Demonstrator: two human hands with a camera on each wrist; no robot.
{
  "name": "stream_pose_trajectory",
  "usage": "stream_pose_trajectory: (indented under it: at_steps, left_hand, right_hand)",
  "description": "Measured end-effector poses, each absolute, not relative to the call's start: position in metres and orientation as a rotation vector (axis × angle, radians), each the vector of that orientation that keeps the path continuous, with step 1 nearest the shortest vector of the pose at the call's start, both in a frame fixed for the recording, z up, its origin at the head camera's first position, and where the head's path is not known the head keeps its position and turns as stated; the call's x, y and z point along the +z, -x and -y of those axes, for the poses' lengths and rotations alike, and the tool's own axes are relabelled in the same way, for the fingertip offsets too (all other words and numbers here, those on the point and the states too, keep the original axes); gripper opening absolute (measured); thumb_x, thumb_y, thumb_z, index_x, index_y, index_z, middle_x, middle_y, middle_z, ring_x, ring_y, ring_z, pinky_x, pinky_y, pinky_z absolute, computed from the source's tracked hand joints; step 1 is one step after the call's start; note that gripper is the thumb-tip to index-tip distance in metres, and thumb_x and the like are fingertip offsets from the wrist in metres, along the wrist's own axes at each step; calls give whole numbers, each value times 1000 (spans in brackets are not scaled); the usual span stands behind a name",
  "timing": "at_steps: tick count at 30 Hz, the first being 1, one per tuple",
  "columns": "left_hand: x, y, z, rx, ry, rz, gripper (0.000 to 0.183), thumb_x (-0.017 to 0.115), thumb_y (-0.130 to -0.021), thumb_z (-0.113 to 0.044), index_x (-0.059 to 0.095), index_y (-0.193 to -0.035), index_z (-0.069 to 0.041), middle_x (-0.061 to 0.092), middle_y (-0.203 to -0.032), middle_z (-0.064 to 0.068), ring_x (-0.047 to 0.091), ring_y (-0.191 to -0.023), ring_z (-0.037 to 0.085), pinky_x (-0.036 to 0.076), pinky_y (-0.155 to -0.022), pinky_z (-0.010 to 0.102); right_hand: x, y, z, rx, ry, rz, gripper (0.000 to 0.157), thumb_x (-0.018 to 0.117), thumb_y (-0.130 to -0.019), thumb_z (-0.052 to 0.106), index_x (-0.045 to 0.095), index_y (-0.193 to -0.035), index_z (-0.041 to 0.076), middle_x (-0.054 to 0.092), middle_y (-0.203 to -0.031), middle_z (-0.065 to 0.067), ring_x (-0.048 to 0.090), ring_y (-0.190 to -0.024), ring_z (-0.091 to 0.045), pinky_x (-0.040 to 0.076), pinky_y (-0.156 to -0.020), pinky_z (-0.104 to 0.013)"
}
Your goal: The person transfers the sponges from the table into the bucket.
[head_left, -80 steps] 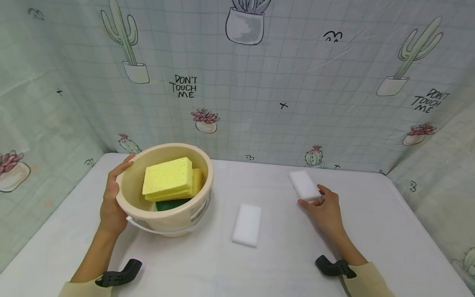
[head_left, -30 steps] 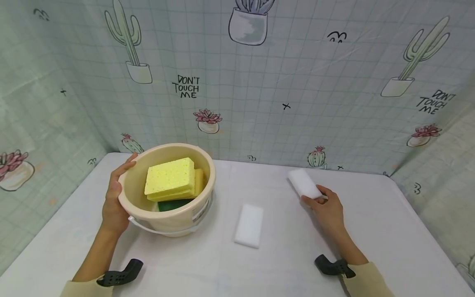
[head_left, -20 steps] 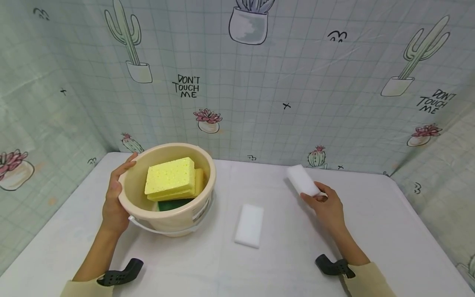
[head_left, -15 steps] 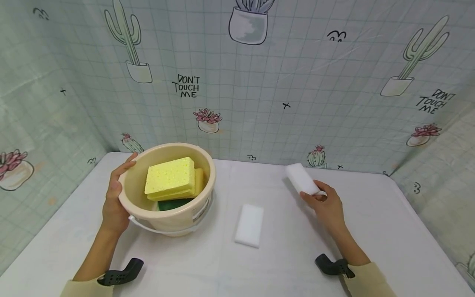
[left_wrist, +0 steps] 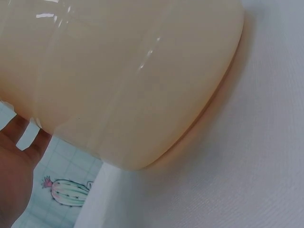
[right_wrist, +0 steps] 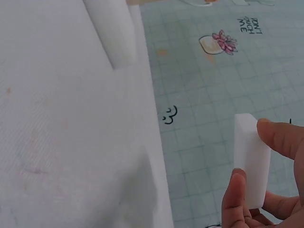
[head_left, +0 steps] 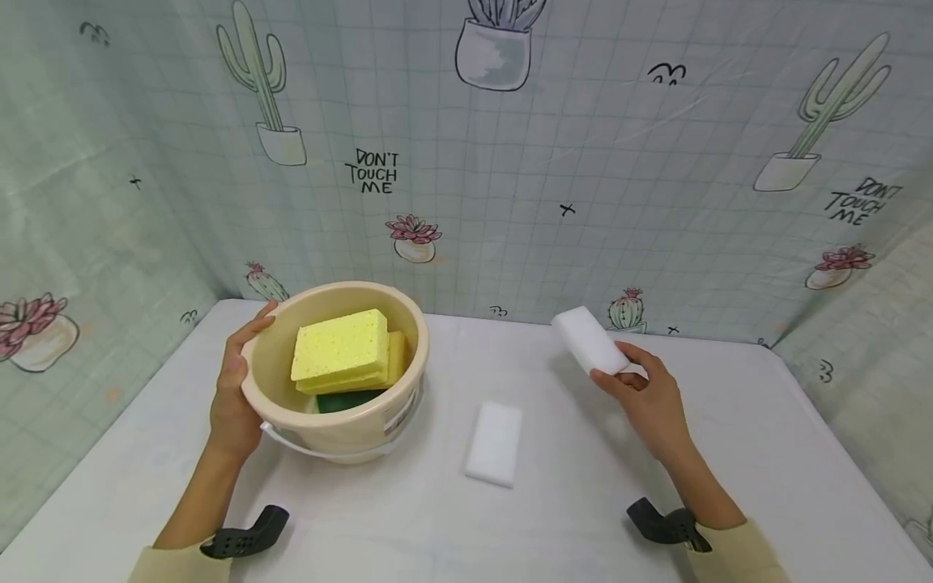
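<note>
My left hand (head_left: 236, 405) holds the outer left side of a cream bucket (head_left: 350, 433), its fingers along the rim. In the left wrist view, fingertips touch the wall of the bucket (left_wrist: 123, 80), which appears to stand on the table. Inside lie a bright yellow sponge (head_left: 341, 350), a darker yellow piece (head_left: 396, 360) and something dark green (head_left: 346, 401). My right hand (head_left: 652, 405) pinches the near end of a white sponge (head_left: 586, 338), raised and tilted above the table. Another white sponge (head_left: 494, 445) lies flat between bucket and right hand.
The white table (head_left: 452, 534) ends at a cloth backdrop (head_left: 496, 178) printed with cacti, which also rises at both sides. The bucket's white handle (head_left: 328, 453) hangs down at its front. A black wrist device (head_left: 244, 534) sits on each forearm.
My right hand has taken firmer hold of the white sponge and lifted it off the table, slightly leftward and up. The left hand stays on the bucket. The whole head view has shifted a little.
</note>
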State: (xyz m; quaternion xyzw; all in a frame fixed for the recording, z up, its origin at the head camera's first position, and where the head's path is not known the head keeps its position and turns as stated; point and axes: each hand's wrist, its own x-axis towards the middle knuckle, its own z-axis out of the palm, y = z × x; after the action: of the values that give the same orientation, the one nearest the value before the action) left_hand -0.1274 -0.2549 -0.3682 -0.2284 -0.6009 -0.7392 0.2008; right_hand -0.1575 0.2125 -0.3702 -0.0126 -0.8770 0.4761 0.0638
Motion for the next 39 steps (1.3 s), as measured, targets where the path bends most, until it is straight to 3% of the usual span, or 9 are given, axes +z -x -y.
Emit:
stream_pose_trajectory:
  at_steps: [13, 20, 39]
  left_hand:
    - [-365, 128, 254, -2070, 656, 1669, 49, 31, -93, -30, 32, -133, -2, 14, -145, 12, 12, -132, 24, 23, -103, 25]
    - [-364, 128, 254, -2065, 638, 1683, 48, 31, -93, -30, 32, -133, -2, 14, -145, 12, 13, -132, 25, 24, -102, 25]
    - [-366, 128, 255, -2082, 631, 1673, 48, 31, -93, -29, 33, -133, -2, 14, -145, 11, 13, -132, 24, 22, -103, 25]
  right_hand:
    - [-331, 155, -179, 1617, -132, 2555, 67, 68, -75, 39, 39, -131, 17, 42, -115, -4, 57, -81, -17, 47, -66, -25]
    - [-317, 153, -160, 1722, -285, 2464, 61, 70, -77, 26, 42, -130, 16, 39, -123, -1, 54, -88, -20, 48, -70, -23]
    - [-299, 157, -126, 1901, -606, 2339, 59, 70, -77, 14, 44, -130, 13, 38, -125, -3, 52, -93, -25, 49, -75, -25]
